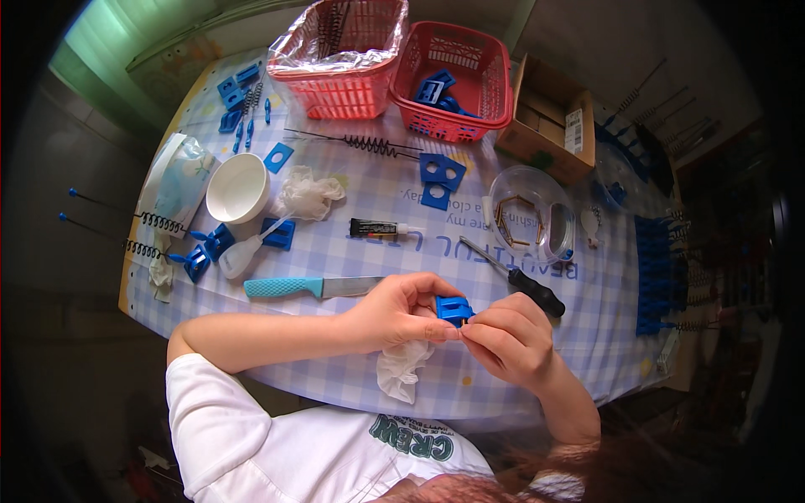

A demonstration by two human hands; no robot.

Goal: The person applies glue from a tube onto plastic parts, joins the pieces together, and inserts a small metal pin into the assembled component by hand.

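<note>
My left hand (394, 312) grips a small blue plastic part (454, 308) with slots in it, just above the table's front edge. At the part's right side, my right hand (513, 337) has its fingertips pinched together on a thin brass-coloured pin (464, 322), mostly hidden by the fingers. A crumpled white tissue (402, 369) lies below my left hand. Left of the hands rests a knife (285, 287) with a turquoise handle. A black-handled screwdriver (537, 292) lies just beyond my right hand.
A clear round dish (564, 189) holds several brass-coloured pins. Two red baskets (344, 96) and a cardboard box (579, 163) stand at the back. A white bowl (237, 188), a black glue tube (375, 228), springs (369, 145) and blue parts (442, 172) lie about.
</note>
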